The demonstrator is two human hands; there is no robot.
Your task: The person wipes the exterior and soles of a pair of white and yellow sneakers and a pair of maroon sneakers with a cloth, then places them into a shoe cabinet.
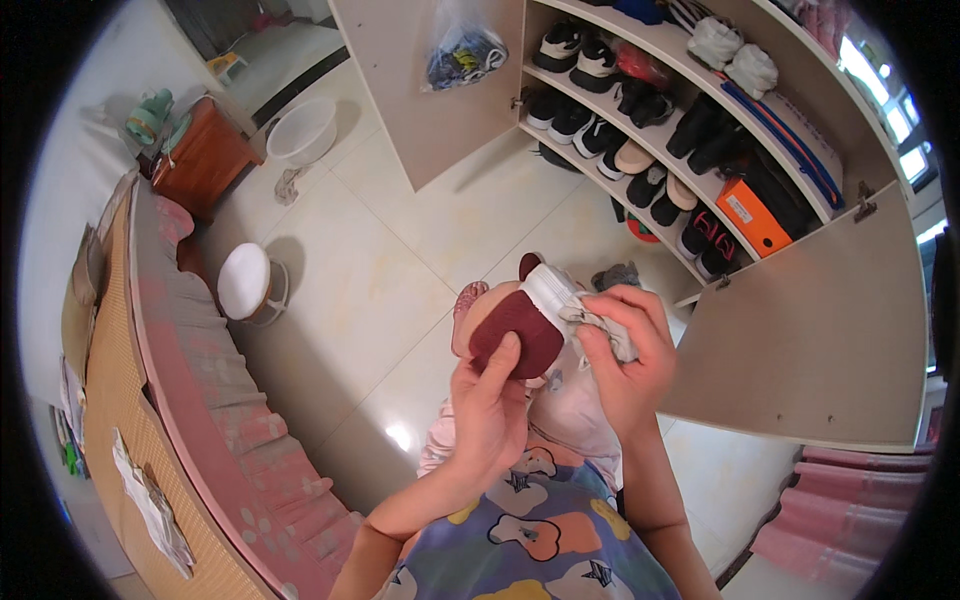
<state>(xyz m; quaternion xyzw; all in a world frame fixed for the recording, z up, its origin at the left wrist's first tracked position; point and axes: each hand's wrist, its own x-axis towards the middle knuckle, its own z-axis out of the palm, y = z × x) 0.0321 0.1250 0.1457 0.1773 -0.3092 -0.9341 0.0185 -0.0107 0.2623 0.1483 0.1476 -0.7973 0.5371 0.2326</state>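
My left hand (491, 405) grips a shoe (529, 330) with a dark red upper, a pinkish insole area and a thick white sole edge. The thumb presses on the dark red part and the other fingers are hidden beneath. In my right hand (630, 352) is a crumpled pale cloth (611, 337), pinched between thumb and fingers against the shoe's white edge. A second dark red piece (530, 264) shows just beyond the shoe; what it belongs to is unclear. My lap lies below, in pale pink trousers and a patterned top.
An open shoe cabinet (814, 330) with several shoes and an orange box (752, 217) stands at the upper right. A round white stool (245, 281), a white basin (302, 133), a floor cloth (286, 186) and a wooden nightstand (202, 157) are left. A bed (142, 420) runs along the left.
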